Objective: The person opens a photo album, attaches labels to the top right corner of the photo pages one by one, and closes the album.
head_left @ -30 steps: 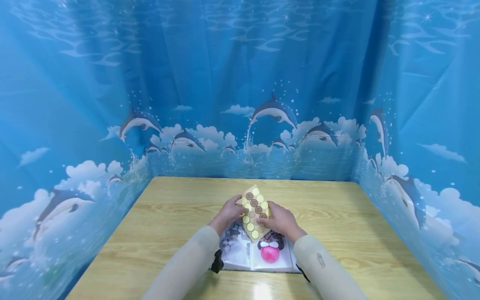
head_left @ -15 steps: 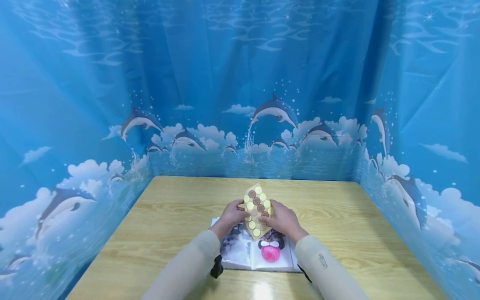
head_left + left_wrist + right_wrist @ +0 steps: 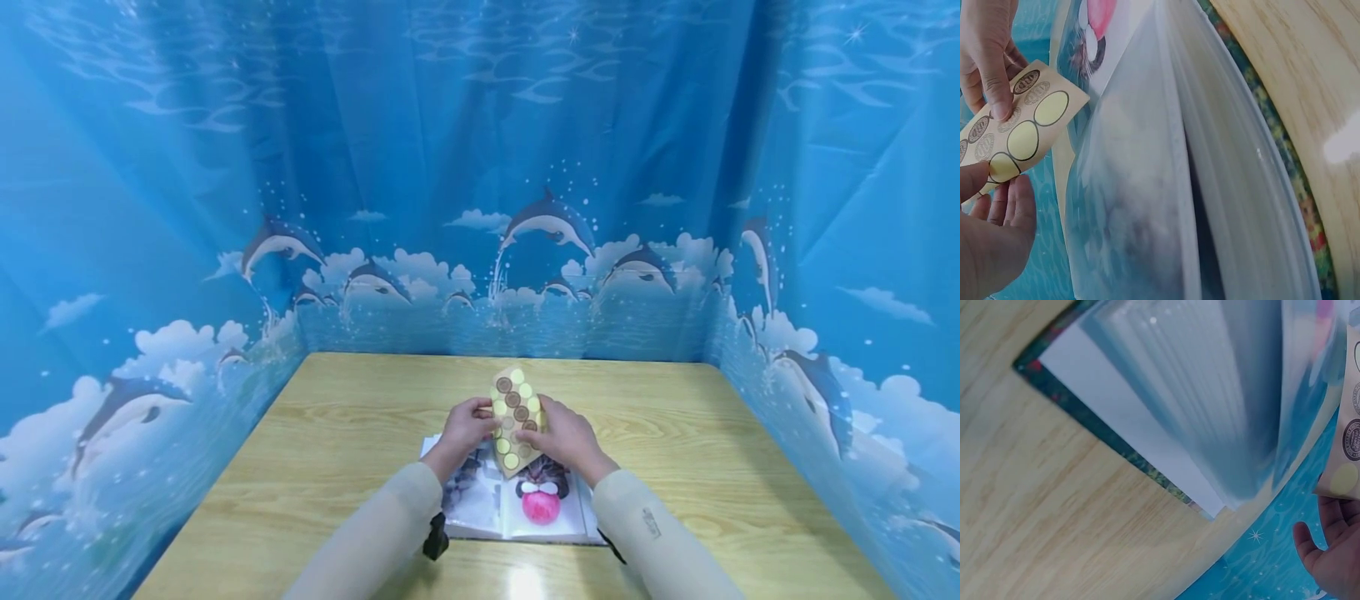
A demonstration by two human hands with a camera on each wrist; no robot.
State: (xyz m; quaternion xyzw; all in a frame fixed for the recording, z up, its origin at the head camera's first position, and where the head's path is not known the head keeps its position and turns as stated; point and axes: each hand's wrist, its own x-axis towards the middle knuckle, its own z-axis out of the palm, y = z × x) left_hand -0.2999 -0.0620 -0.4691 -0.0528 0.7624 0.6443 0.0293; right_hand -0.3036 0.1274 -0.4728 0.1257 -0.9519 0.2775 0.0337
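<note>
evidently, the seal-sticker sheet (image 3: pixel 512 417), pinched by the left hand (image 3: pixel 465 427) and the right hand (image 3: pixel 567 433) above the open clear-sleeved album (image 3: pixel 480 512), should prove light, bendable, easily creased; opposite edges appear the soundest hold.

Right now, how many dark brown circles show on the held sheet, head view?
4, in one diagonal row down the sheet: first circle upper left, second circle, third circle, then fourth circle nearest the right hand. Others may be hidden.
</note>
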